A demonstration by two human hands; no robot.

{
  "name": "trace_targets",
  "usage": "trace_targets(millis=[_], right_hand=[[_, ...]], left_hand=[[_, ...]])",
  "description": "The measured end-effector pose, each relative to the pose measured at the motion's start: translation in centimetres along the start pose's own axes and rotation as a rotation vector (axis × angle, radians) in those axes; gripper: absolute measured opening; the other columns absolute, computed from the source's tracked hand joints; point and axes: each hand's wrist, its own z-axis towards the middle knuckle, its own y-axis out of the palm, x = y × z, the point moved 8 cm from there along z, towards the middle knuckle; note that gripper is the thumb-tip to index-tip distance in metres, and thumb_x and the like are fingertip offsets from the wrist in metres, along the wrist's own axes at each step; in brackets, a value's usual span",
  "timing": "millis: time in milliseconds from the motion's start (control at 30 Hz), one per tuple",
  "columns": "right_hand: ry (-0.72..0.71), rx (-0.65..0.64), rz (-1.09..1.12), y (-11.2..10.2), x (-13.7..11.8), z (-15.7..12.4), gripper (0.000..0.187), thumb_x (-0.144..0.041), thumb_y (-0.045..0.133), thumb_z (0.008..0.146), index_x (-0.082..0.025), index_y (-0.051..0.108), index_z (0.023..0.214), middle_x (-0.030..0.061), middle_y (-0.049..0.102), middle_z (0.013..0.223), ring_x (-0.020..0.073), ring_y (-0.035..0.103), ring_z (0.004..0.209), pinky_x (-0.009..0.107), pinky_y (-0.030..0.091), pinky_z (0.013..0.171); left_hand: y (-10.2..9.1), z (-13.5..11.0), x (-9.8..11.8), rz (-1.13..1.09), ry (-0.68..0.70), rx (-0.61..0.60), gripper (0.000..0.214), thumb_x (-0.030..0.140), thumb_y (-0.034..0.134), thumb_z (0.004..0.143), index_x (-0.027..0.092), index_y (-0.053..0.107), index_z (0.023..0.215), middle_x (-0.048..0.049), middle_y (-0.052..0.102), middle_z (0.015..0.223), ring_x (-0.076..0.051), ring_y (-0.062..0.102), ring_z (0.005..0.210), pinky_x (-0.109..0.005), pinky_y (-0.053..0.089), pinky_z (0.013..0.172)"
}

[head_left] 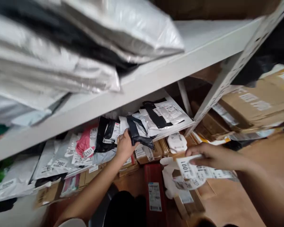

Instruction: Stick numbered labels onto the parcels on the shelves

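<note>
Dark parcel (133, 127) at the front edge of the lower shelf (175, 130), one end seeming to jut past it, though blur makes that hard to judge. Left grip (125, 145) grasping it. Right grip (209, 156) in front of the shelf, toward its right end, pinching printed labels (189, 170) that hang in a curl. Pink parcel (82, 145) on the shelf, about midway along. White parcels (54, 67) above the shelf. Red box (153, 175) below it, label side up.

The left hand (125, 145) grips a dark parcel (133, 128) at the lower shelf (174, 130). The right hand (214, 156) holds printed labels (188, 168).
</note>
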Motion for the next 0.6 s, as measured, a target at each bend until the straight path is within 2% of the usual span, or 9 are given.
trace_targets(millis=[67,133,200,233,300,333,433,500,600], right_hand=[[-0.122,-0.299,0.079,6.9,-1.1,0.9,0.035,-0.051,0.064,0.075,-0.021,0.062,0.058,0.0,0.061,0.05,0.0086,0.049,0.044,0.024,0.029,0.048],[-0.21,-0.648,0.181,12.8,-3.2,1.0,0.03,-0.049,0.065,0.075,-0.02,0.067,0.067,0.0021,0.067,0.061,0.0116,0.058,0.053,0.024,0.035,0.051],[-0.274,-0.878,0.24,16.9,-5.2,0.6,0.025,-0.045,0.063,0.078,-0.02,0.069,0.078,0.0037,0.071,0.075,0.0151,0.063,0.066,0.024,0.042,0.058],[-0.304,-0.922,0.238,18.4,-6.0,0.5,0.023,-0.042,0.062,0.08,-0.02,0.069,0.082,0.0039,0.071,0.079,0.0162,0.063,0.071,0.025,0.043,0.062],[-0.358,-0.9,0.204,20.8,-7.0,0.4,0.02,-0.037,0.058,0.085,-0.02,0.068,0.085,0.0036,0.07,0.082,0.0171,0.063,0.075,0.026,0.044,0.067],[-0.382,-0.857,0.193,21.8,-7.2,0.3,0.019,-0.036,0.056,0.087,-0.02,0.067,0.086,0.0034,0.069,0.082,0.0171,0.062,0.076,0.026,0.044,0.068],[-0.461,-0.741,0.222,24.2,-7.9,0.1,0.015,-0.032,0.056,0.088,-0.019,0.064,0.088,0.0032,0.066,0.083,0.0166,0.06,0.076,0.027,0.044,0.069],[-0.514,-0.671,0.287,25.4,-8.2,0.4,0.012,-0.031,0.058,0.088,-0.019,0.062,0.086,0.0043,0.065,0.087,0.0175,0.059,0.081,0.028,0.045,0.075],[-0.528,-0.601,0.391,26.9,-8.1,1.6,0.01,-0.028,0.062,0.084,-0.019,0.06,0.081,0.0049,0.062,0.09,0.0193,0.058,0.087,0.031,0.044,0.082]], left_hand=[[1.0,-1.5,-0.2,-0.067,-0.028,0.165,0.067,0.045,0.054,0.087,0.005,0.03,0.134,-0.0235,0.057,0.124,-0.032,0.053,0.119,-0.051,0.029,0.109],[1.6,-3.1,0.1,-0.111,-0.005,0.255,0.048,0.041,0.047,0.092,0.007,0.039,0.126,-0.0218,0.06,0.119,-0.03,0.054,0.117,-0.049,0.03,0.11],[2.0,-4.5,0.4,-0.131,0.057,0.268,0.037,0.031,0.043,0.094,0.01,0.043,0.125,-0.0199,0.058,0.123,-0.029,0.05,0.122,-0.048,0.029,0.111],[2.0,-5.0,0.2,-0.134,0.08,0.267,0.038,0.026,0.044,0.093,0.012,0.042,0.128,-0.0191,0.054,0.129,-0.029,0.046,0.127,-0.049,0.027,0.112],[1.6,-5.8,-1.7,-0.142,0.037,0.295,0.049,0.02,0.05,0.089,0.014,0.036,0.135,-0.0194,0.044,0.139,-0.032,0.037,0.134,-0.052,0.026,0.112],[1.4,-6.0,-3.3,-0.162,-0.023,0.311,0.053,0.02,0.053,0.087,0.012,0.035,0.136,-0.0209,0.042,0.139,-0.034,0.037,0.133,-0.052,0.03,0.109],[2.2,-5.9,-7.6,-0.328,-0.161,0.269,0.049,0.03,0.053,0.09,0.011,0.038,0.132,-0.0181,0.057,0.117,-0.03,0.057,0.111,-0.045,0.047,0.092],[3.0,-5.6,-8.2,-0.38,-0.103,0.235,0.036,0.029,0.046,0.094,0.017,0.044,0.128,-0.0113,0.062,0.107,-0.024,0.062,0.099,-0.038,0.051,0.085],[3.2,-5.5,-6.7,-0.211,-0.003,0.262,0.032,0.018,0.042,0.094,0.019,0.051,0.124,-0.0093,0.061,0.104,-0.022,0.062,0.097,-0.034,0.05,0.084]])
